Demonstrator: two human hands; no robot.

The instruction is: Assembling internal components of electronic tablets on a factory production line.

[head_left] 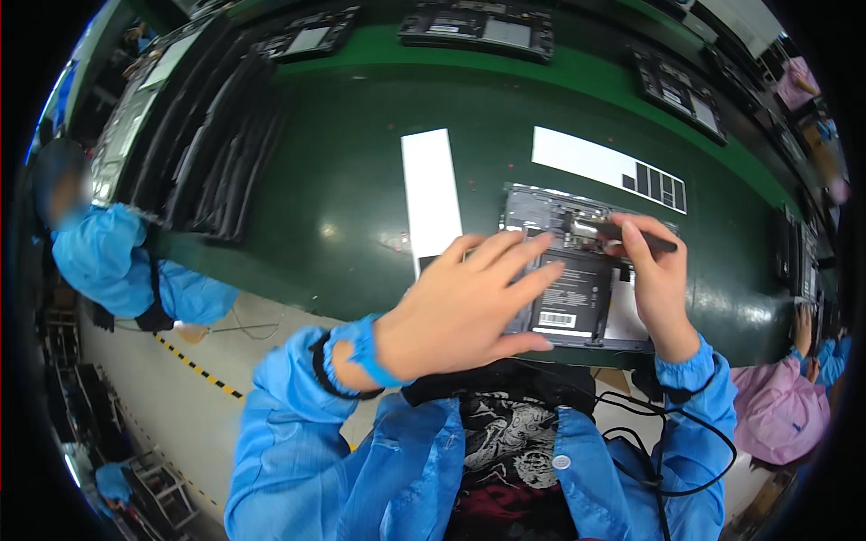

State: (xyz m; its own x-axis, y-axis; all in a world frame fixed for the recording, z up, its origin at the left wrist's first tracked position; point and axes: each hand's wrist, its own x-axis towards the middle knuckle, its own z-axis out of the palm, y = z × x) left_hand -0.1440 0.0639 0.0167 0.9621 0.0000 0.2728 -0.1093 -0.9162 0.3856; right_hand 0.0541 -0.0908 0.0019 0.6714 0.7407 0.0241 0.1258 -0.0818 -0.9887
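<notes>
An opened laptop base (pixel 532 207) lies on the green table just in front of me, its circuit board and black battery (pixel 577 293) exposed. My left hand (pixel 442 311) reaches over the base's left side with spread fingers, the tips over the battery's edge; it holds nothing. Pinched in my right hand (pixel 663 288) is a slim black hand tool (pixel 663 241), tapered like tweezers. Its tip points left at the circuit board near a silvery part (pixel 586 229); whether it touches is too small to tell. My fingers hide part of the board and battery.
White backing sheets (pixel 431 185) (pixel 577 160) lie beyond and left of the base, one carrying black pads. A stack of dark laptop parts (pixel 212 135) stands at left. Several opened bases (pixel 478 32) line the far strip. Co-workers sit left (pixel 104 257) and right (pixel 785 401). Black cables (pixel 686 494) hang near my right arm.
</notes>
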